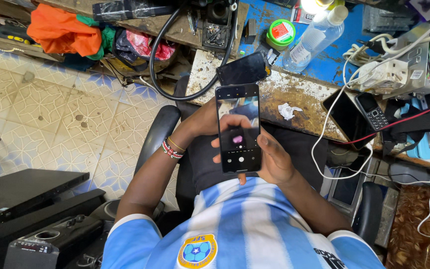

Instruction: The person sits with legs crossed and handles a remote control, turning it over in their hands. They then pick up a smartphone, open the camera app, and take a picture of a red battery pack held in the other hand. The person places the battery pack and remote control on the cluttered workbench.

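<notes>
Cluttered workbench (pixel 294 104): green round tin (pixel 280 32) behind; both hands' grip pinching lit smartphone (pixel 238 128)

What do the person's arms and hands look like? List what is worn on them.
Both hands are bare, without gloves or visible rings. The left hand has beaded bracelets at the wrist: red, white and dark beads, plus a thin yellow band. The right hand shows nothing at its wrist. Short blue-and-white striped sleeves end above the elbows.
</notes>
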